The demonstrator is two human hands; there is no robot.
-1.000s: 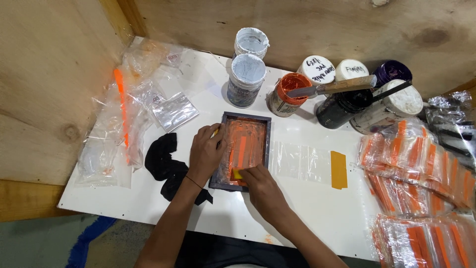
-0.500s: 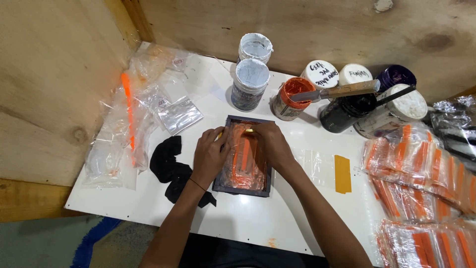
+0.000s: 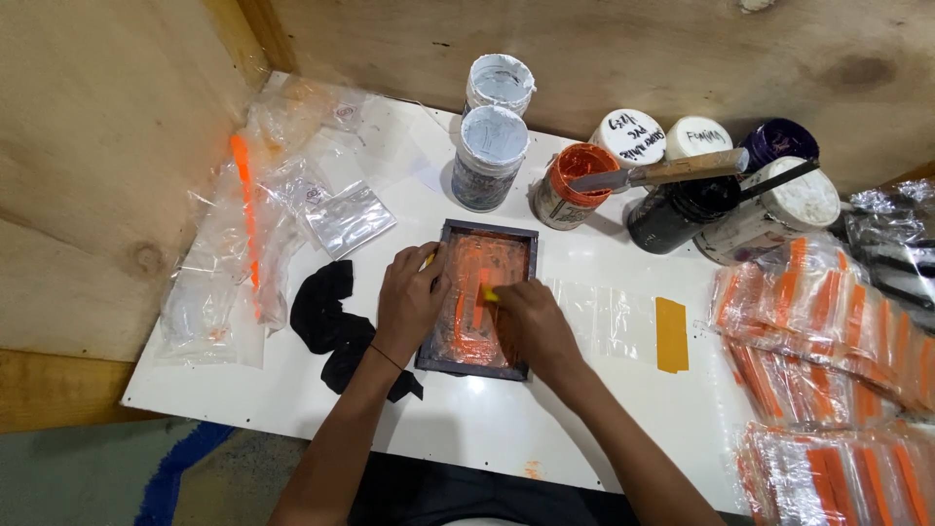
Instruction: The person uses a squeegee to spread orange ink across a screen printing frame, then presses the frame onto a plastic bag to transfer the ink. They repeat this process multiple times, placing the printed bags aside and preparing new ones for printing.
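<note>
The left hand [image 3: 409,302] covers the left rail of the dark-framed screen [image 3: 482,255], and the right hand [image 3: 531,326] hides most of the small yellow tool [image 3: 490,293] it grips, so the tool's shape cannot be told. Both forearms run off the bottom edge. The black cloth [image 3: 326,317] lies partly under the left wrist. Stacks of clear bags with orange strips [image 3: 828,321] are cut off at the right edge. The contents of the crumpled bags [image 3: 229,253] at left stay unclear.
</note>
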